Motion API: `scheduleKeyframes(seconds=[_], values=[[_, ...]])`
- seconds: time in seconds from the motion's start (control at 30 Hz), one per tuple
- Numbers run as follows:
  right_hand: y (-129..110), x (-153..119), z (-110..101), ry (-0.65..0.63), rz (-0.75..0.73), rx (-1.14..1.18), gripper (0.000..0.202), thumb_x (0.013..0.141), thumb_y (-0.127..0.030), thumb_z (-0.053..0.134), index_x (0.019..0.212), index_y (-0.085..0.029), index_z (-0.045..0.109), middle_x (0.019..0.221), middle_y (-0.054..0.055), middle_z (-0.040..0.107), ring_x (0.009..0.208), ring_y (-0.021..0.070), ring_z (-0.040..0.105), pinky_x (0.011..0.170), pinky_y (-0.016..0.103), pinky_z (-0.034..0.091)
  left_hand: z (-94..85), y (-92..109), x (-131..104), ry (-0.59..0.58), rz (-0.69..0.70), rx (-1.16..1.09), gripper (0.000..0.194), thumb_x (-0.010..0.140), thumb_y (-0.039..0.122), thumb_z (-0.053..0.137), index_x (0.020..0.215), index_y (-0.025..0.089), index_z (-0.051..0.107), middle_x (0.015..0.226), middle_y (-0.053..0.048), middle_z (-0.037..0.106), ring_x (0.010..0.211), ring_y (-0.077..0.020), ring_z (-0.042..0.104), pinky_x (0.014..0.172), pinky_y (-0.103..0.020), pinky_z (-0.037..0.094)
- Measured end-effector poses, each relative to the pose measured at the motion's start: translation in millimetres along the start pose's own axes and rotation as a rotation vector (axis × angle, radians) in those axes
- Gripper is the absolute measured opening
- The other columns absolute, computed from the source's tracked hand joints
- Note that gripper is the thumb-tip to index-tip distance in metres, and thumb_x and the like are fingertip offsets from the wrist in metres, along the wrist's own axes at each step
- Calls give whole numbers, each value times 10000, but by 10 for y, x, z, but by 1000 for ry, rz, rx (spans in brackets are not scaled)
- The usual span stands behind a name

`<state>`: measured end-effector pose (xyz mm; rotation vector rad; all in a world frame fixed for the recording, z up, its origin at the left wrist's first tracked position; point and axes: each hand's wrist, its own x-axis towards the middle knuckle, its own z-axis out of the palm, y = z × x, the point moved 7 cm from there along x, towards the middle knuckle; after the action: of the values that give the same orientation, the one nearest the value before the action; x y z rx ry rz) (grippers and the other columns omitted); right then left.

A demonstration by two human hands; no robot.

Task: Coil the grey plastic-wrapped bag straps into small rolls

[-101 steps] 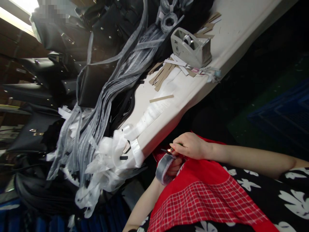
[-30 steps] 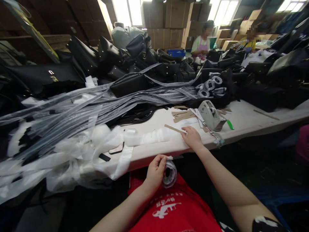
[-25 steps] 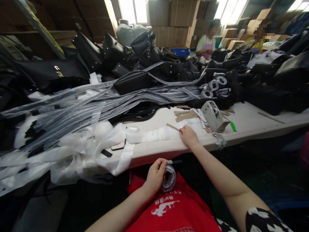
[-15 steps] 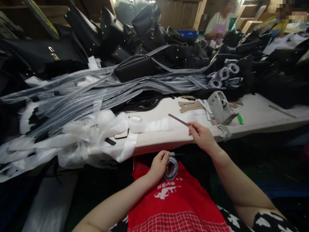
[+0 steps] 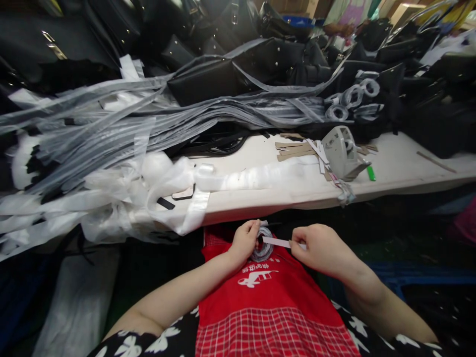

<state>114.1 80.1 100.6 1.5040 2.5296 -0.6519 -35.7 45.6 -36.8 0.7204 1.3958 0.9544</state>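
Observation:
My left hand (image 5: pixel 244 241) is closed around the side of a coiled strap (image 5: pixel 263 254), which is wrapped in greyish clear plastic and held in front of the red apron (image 5: pixel 266 295). Between thumb and fingers of my right hand (image 5: pixel 322 248) is a narrow paper strip (image 5: pixel 275 242), its pale face showing. The strip's free end reaches across to the coil's opening; whether it touches the coil I cannot tell. Both hands are just below the table's front edge.
Long plastic-sleeved straps (image 5: pixel 208 121) and crumpled white film (image 5: pixel 119 193) cover the table's left side. A grey tape dispenser (image 5: pixel 339 151) stands beside brown paper strips (image 5: pixel 295 150). Finished-looking coils (image 5: pixel 352 95) lie behind, near black bags (image 5: pixel 211 79). Another person (image 5: pixel 347 17) is at the back.
My right hand has come down from above the table to the coil, turning the strip from its brown side to its pale side. My left hand still holds the coil. The view has tilted down.

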Motion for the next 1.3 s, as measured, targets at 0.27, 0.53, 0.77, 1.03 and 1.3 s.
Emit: scheduleKeyframes(seconds=[0.27,0.53,0.77,1.03,1.3], values=[[-242,253,160,8,-95,13,215,817,-289,539,653,-234,667,646,6,692,608,168,607,565,274,303,-9,65,-36,-39,-12,61,409,845,522,511,943,152,658,536,17,577,437,-121,506,435,-225,408],[-91,174,276,158,-166,293,162,829,-358,643,736,-230,680,938,31,684,856,176,638,750,279,470,-224,250,-174,-58,222,189,250,890,402,513,817,179,600,818,-16,642,768,-150,571,723,-250,457],[-27,226,492,171,-157,560,127,831,-249,629,718,-199,660,1124,74,670,1001,195,641,882,335,505,-302,278,-243,-77,191,132,251,879,409,526,798,176,574,784,-4,591,732,-141,526,699,-241,443],[-182,164,600,251,-226,642,107,858,-270,641,784,-200,671,1014,53,714,910,164,667,817,292,528,-451,260,-307,-38,140,87,231,865,397,542,840,180,619,840,-21,641,790,-161,577,752,-260,465],[-373,130,624,251,-388,428,159,907,-293,592,811,-199,677,1046,50,730,979,176,678,873,303,526,-576,297,-277,-49,119,117,217,847,378,557,779,175,589,790,-14,613,753,-148,550,717,-249,451]])
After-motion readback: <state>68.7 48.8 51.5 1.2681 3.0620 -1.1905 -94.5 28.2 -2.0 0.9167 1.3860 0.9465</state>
